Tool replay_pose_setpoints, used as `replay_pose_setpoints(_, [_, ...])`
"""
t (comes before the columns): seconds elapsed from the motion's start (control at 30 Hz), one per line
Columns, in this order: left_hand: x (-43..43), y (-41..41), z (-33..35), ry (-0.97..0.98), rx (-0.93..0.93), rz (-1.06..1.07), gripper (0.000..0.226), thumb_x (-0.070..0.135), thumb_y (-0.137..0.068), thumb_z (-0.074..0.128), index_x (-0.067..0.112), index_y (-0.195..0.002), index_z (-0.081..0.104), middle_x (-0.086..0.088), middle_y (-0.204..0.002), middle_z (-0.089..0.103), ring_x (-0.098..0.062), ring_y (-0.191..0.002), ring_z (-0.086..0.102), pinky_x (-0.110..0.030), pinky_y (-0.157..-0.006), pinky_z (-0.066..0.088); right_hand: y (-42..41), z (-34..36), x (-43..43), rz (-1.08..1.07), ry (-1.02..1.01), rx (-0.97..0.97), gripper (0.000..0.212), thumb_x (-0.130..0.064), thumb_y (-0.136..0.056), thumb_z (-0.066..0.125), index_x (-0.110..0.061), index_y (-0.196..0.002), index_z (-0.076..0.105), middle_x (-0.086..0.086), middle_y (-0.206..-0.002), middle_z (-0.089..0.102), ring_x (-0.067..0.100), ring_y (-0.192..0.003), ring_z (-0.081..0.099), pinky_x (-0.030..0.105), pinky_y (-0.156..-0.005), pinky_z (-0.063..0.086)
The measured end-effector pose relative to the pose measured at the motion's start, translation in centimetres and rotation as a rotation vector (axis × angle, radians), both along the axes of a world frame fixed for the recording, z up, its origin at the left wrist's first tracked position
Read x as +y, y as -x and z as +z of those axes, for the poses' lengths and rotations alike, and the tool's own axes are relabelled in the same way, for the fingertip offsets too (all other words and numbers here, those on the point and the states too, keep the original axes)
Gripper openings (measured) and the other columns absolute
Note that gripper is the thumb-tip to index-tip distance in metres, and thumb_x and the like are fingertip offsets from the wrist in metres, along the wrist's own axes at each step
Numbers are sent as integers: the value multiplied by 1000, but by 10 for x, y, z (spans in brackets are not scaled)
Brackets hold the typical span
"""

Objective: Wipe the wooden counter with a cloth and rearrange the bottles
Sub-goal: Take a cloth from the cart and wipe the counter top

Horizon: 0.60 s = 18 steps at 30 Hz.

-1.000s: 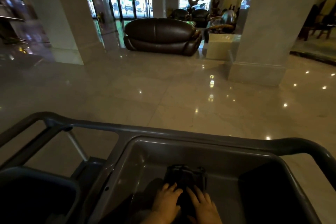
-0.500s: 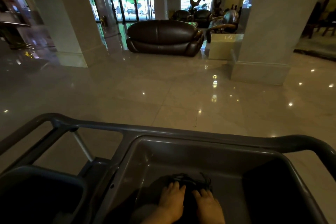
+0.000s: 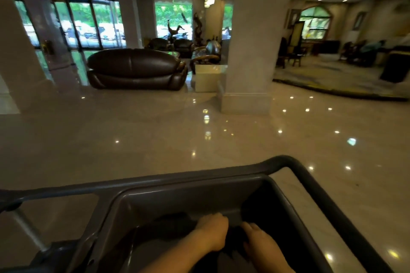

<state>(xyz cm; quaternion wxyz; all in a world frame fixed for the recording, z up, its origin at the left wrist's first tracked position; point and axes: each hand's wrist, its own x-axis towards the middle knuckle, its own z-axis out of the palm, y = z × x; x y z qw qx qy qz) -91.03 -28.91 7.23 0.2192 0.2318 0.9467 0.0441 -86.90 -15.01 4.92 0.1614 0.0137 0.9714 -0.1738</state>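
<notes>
The cloth (image 3: pixel 233 241), dark at the frame's bottom, lies in the cart tub (image 3: pixel 177 197) between the left hand (image 3: pixel 210 234) and right hand (image 3: pixel 258 244), fingers curled at it though a firm grip cannot be told; no bench or bottles show, so wiping and rearranging seem wholly ahead.

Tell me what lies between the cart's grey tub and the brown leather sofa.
Only bare polished floor, seen in the head view, separates the grey tub from the sofa.

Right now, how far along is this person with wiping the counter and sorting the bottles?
Nothing of the job looks done yet: no wooden counter or bottles are in view, only a lobby floor and a sofa. In hand: the left hand and right hand are down in the grey cart tub, working a dark bundle, possibly the cloth. Whether either hand grips it is unclear. All wiping and rearranging is left.
</notes>
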Motion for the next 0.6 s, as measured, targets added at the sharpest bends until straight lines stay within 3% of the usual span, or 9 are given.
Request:
replay_pose_setpoints(0.17, [65, -23, 41, -19, 18, -214, 30, 11, -89, 50, 6, -119, 53, -20, -124, 56, -37, -111, 57, -44, -89, 47, -57, 34, 61, -220, 106, 114, 47, -13, -92, 42, -25, -138, 40, 3, -140, 47, 21, -124, 51, 31, -103, 41])
replay_pose_setpoints(0.3, [127, -56, 75, -68, 56, -399, 29, 11, -91, 48, 8, -119, 56, -17, -120, 60, -36, -108, 58, -44, -90, 48, -116, 64, 110, -388, 163, 249, 32, -20, -90, 48, -28, -121, 54, -2, -123, 60, 15, -113, 58, 31, -99, 45])
replay_pose_setpoints(0.4, [176, -89, 97, -87, 96, -533, 29, 13, -91, 50, 10, -119, 57, -15, -117, 62, -33, -105, 60, -41, -89, 50, -165, 86, 143, -509, 151, 315, 39, -14, -88, 52, -22, -126, 55, 1, -125, 61, 18, -116, 57, 25, -98, 43])
replay_pose_setpoints(0.5, [226, -133, 113, -91, 134, -677, 26, 10, -89, 50, 8, -113, 60, -14, -111, 65, -32, -100, 63, -39, -83, 50, -223, 102, 177, -628, 142, 373, 36, -7, -84, 54, -15, -120, 58, 6, -119, 64, 18, -110, 58, 16, -87, 39])
replay_pose_setpoints(0.6, [270, -183, 119, -94, 152, -853, 26, 11, -89, 49, 6, -113, 58, -17, -110, 64, -34, -100, 61, -41, -81, 50, -289, 111, 203, -766, 149, 390, 33, -9, -88, 53, -17, -119, 58, 4, -117, 64, 17, -109, 59, 21, -90, 42])
